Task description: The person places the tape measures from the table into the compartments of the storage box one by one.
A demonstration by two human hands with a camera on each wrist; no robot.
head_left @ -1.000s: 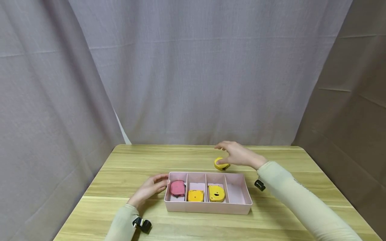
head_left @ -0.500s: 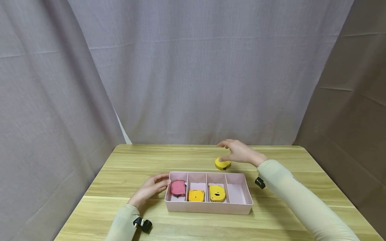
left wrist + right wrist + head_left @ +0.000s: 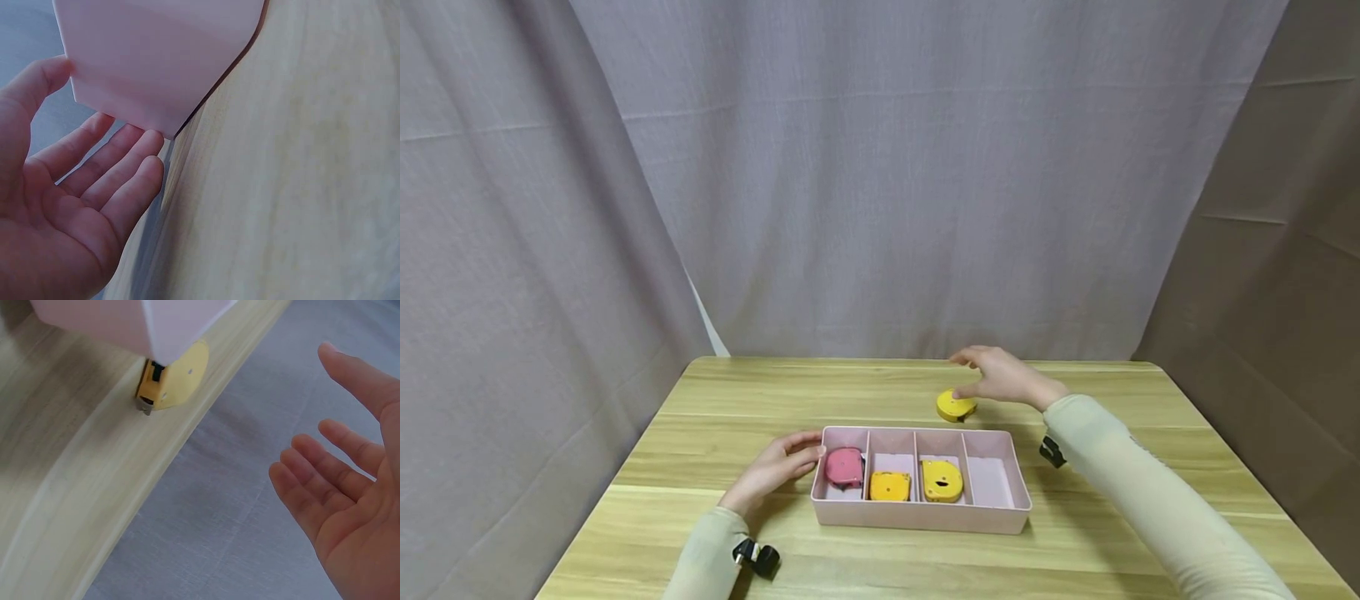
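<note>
The right hand (image 3: 1004,377) is hovering over the far side of the table (image 3: 715,408), and the yellow tape measure (image 3: 956,406) is lying flat on the wood just below and a bit to the left of its fingers (image 3: 964,359). In the right wrist view the palm (image 3: 350,506) is facing open, fingers spread and nearly straight, holding nothing; the tape measure (image 3: 172,378) is showing apart from them, w/ a clear gap between. So the thing is lying toward the tray side of the hand, i.e. toward the person, not beyond the fingertips. Its body is almost round, so I cannot tell a long axis; the small dark tip in the wrist view is pointing along the table edge.

The right hand is much nearer to this tape measure than the left hand (image 3: 772,468), which is resting at the left end wall of the pink tray (image 3: 917,517). In the left wrist view its fingers (image 3: 119,169) are lying relaxed and straight beside the tray corner (image 3: 156,69), thumb up near the wall, not gripping.

Counting: 1 tray w/ 4 compartments. Inside are 3 tape measures: a pink one (image 3: 843,467) in the 1st from left, an orange one (image 3: 889,486) in the 2nd, a yellow one (image 3: 942,481) in the 3rd. The 4th compartment (image 3: 991,482) is holding nothing. Outside the tray is 1 tape measure, so 4 in all.
</note>
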